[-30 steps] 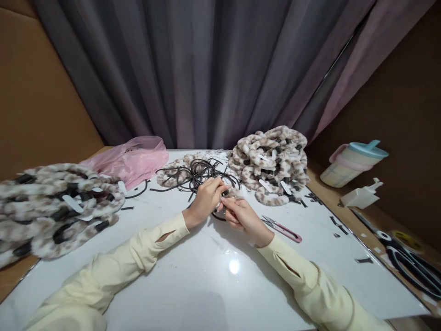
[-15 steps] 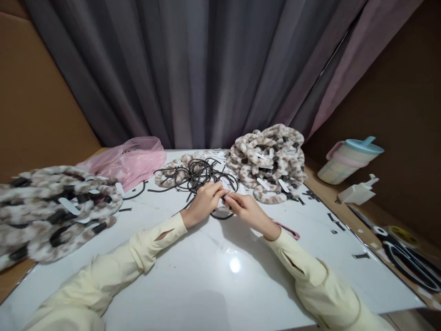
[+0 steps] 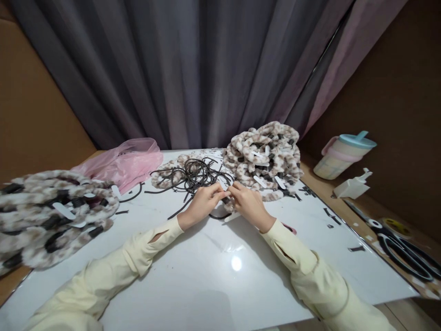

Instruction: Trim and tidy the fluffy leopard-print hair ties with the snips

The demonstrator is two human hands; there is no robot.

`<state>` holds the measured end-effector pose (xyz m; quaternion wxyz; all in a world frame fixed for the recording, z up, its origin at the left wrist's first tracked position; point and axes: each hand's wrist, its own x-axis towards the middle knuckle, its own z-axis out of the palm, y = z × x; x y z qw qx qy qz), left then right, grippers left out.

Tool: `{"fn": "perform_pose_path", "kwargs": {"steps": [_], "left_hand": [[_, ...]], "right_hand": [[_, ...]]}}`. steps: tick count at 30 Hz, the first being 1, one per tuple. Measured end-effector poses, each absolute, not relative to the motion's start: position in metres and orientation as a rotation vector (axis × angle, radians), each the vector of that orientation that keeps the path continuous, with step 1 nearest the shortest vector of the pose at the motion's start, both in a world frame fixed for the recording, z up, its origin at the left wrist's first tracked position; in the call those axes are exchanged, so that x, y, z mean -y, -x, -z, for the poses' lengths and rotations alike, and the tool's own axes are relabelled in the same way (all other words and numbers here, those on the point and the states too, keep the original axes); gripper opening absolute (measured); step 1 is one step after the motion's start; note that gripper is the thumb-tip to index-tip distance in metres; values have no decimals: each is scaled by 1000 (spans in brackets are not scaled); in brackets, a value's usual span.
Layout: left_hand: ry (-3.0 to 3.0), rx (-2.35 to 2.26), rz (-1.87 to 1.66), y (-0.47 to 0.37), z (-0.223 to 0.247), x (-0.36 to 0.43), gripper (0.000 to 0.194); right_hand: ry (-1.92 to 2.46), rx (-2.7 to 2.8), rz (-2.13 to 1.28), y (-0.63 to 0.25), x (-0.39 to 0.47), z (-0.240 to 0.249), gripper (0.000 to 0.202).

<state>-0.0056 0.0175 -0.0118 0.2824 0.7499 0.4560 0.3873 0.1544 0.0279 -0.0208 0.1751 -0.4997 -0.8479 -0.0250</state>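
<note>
My left hand [image 3: 206, 199] and my right hand [image 3: 248, 203] meet above the table, both closed in a pinch. Between them a short dark piece [image 3: 226, 200] shows, looking like black tubing. A bit of brown-and-white plush [image 3: 229, 208] and a white tag [image 3: 232, 217] hang just below it, partly hidden by my fingers. Behind my left hand lies a tangle of black cords [image 3: 198, 172], partly over a plush loop [image 3: 163, 174]. Past my right wrist, a pink-handled tool [image 3: 289, 228] is half covered by the sleeve.
Plush loops with black sections and white tags are heaped at the left [image 3: 37, 220] and back right [image 3: 263, 158]. A pink plastic bag [image 3: 127, 161] lies behind. Black offcuts [image 3: 356, 249], scissors [image 3: 399, 253], yellow tape [image 3: 396, 227], a white bottle [image 3: 352, 186] and a lidded cup [image 3: 336, 158] are right.
My right fingers have shifted up and closer to the left ones. A white tag and some plush now show beneath my hands. The whole view has shifted slightly.
</note>
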Motion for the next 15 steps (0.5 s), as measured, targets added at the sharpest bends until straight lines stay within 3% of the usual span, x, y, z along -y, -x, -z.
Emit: {"fn": "perform_pose_path", "kwargs": {"steps": [8, 15], "left_hand": [[-1420, -1229, -1137, 11, 24, -33, 29], [-1052, -1094, -1123, 14, 9, -36, 32]], "right_hand": [[1429, 2196, 151, -147, -14, 17, 30], [1431, 2310, 79, -128, 4, 35, 36]]}}
